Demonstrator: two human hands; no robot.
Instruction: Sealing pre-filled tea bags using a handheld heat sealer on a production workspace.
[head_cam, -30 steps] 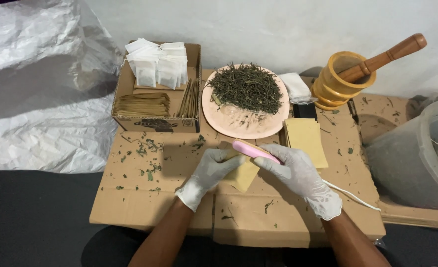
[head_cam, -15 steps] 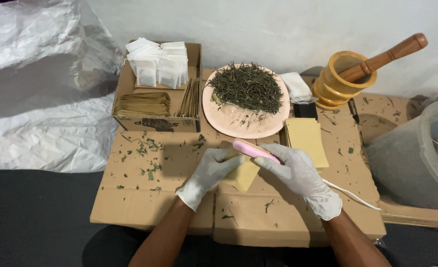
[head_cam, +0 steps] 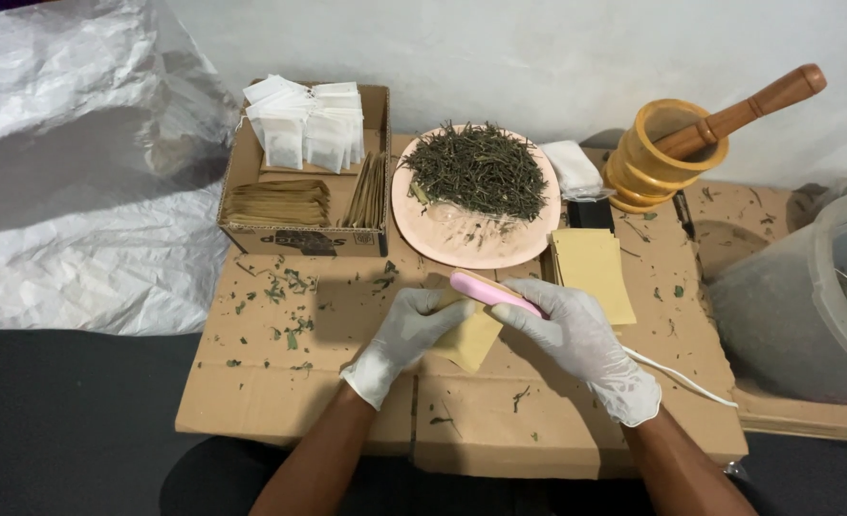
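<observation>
The gloved left hand (head_cam: 400, 339) holds a small tan paper packet (head_cam: 468, 334), while the gloved right hand (head_cam: 576, 339) grips a pink corded tool (head_cam: 486, 290) on it.

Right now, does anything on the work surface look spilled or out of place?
Yes. Small green leaf bits lie scattered over the flat cardboard, mostly left of the left hand, away from the pile on the pink plate. Nothing else looks odd.

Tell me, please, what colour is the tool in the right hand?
Pink; the tool in the right hand shows best in the head view.
</observation>
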